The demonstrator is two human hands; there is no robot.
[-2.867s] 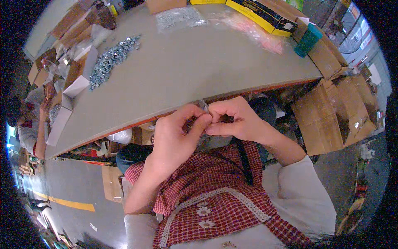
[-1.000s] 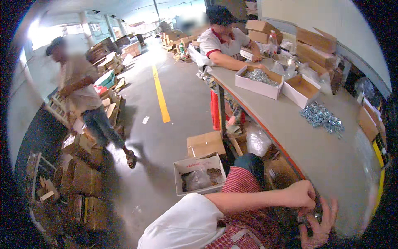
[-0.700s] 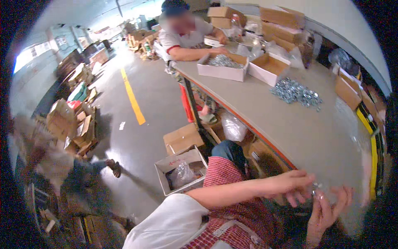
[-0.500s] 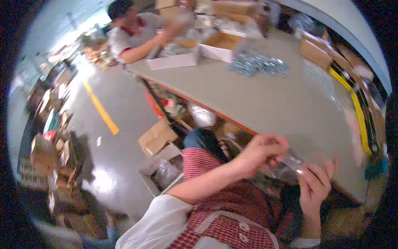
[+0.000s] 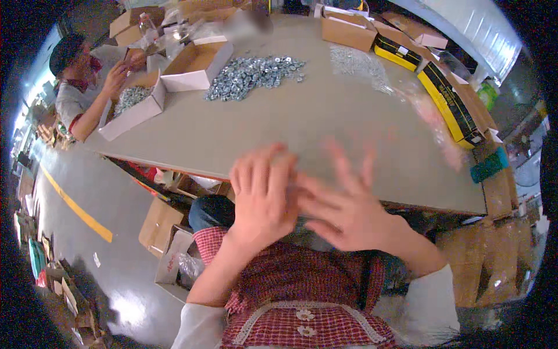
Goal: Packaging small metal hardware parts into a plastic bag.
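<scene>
Hovering at the near edge, the left hand (image 5: 264,191) has its fingers bent and bunched; the right hand (image 5: 354,216) is a blur, fingers splayed wide, nothing visible in its grip; whether the left grip has hold of anything, I cannot tell; the two touch or merely overlap here, no saying which; beyond them on the surface (image 5: 197,136) lie the small metal pieces (image 5: 250,80), heaped well apart from both hands; they look hard and stiff, light singly, weighty by the handful, probably slippery, so best pinched by the rim; beside the heap stands an open white box (image 5: 189,81), then a second white box (image 5: 136,118) holding metal bits; a co-worker (image 5: 75,104) is behind that one, hands raised; over on the right come clear bags (image 5: 357,63), pinkish plastic (image 5: 439,125) and a black-and-yellow box (image 5: 447,104); and look at the change from half a second ago: the hands have closed in on each other; the clear plastic strip between them then can't be made out now; the view has swung, so the heap, right of centre then, sits left of it.
</scene>
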